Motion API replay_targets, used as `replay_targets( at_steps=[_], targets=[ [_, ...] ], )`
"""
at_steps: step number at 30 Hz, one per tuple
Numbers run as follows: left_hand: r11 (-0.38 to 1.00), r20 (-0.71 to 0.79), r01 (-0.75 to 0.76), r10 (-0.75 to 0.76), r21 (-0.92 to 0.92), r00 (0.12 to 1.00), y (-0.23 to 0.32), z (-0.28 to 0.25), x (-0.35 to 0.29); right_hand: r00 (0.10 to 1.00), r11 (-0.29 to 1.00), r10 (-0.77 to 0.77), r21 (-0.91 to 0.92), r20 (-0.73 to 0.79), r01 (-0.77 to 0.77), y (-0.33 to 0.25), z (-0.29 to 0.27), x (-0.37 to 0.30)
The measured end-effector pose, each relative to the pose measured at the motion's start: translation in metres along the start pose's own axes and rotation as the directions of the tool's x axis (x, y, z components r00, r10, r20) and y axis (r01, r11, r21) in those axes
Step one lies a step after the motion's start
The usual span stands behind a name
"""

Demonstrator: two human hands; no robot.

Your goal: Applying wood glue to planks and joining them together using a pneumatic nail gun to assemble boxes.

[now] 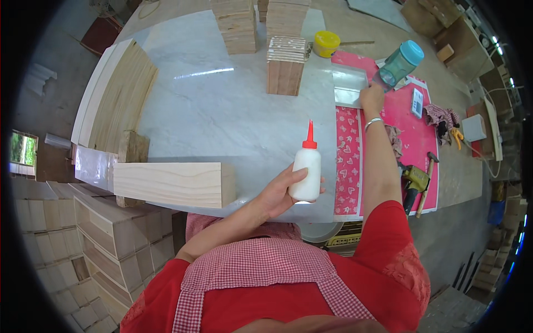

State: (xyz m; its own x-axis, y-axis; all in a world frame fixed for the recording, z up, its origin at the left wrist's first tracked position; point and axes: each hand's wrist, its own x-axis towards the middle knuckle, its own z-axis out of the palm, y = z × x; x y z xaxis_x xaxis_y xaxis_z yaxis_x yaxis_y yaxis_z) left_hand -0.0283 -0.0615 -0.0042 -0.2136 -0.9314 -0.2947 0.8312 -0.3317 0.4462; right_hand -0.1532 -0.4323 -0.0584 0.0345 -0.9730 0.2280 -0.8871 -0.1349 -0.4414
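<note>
My left hand (282,191) is wrapped around a white squeeze bottle (307,175) with a red pointed nozzle, held upright above the table's near edge. To its left, a long pale wooden block or box (172,182) lies near the front edge. Farther off, my right hand (372,98) reaches to the right edge of a shiny shallow tray (348,87), below a teal drinking bottle (397,65). Its fingers look closed, but their tips are hidden, so what they hold does not show.
Stacked wooden boards (285,75) stand on the grey tabletop (194,105), beside a yellow tub (326,43). More boards (119,94) line the left edge. On the pink mat (397,119) lie a green power drill (415,180), a hammer (428,177) and a cloth (441,117).
</note>
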Motion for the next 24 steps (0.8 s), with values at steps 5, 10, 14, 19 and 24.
replay_targets(
  at_steps=[5, 10, 14, 19, 24],
  targets=[
    [1.000, -0.021, -0.005, 0.004, -0.014, 1.000, 0.000, -0.002, 0.001, 0.988, 0.987, -0.150, 0.050, -0.031, 0.151, 0.007, -0.001, 0.002],
    [0.999, 0.004, 0.022, -0.022, -0.028, 1.000, -0.003, 0.001, 0.002, 0.998, 0.997, -0.066, 0.042, -0.002, 0.066, -0.015, 0.005, -0.004],
    [0.999, -0.051, 0.039, -0.040, -0.010, 0.998, -0.005, -0.002, 0.000, 0.993, 0.997, -0.065, 0.035, -0.094, 0.068, -0.024, 0.021, 0.002],
    [0.999, -0.096, 0.050, -0.052, -0.018, 0.994, -0.005, -0.004, -0.002, 0.999, 0.999, -0.022, 0.040, -0.024, 0.023, -0.040, 0.016, -0.005],
    [0.998, -0.108, 0.059, -0.055, 0.031, 0.993, -0.003, -0.004, 0.000, 0.999, 0.997, -0.049, 0.061, -0.004, 0.049, -0.031, 0.013, -0.003]
  ],
)
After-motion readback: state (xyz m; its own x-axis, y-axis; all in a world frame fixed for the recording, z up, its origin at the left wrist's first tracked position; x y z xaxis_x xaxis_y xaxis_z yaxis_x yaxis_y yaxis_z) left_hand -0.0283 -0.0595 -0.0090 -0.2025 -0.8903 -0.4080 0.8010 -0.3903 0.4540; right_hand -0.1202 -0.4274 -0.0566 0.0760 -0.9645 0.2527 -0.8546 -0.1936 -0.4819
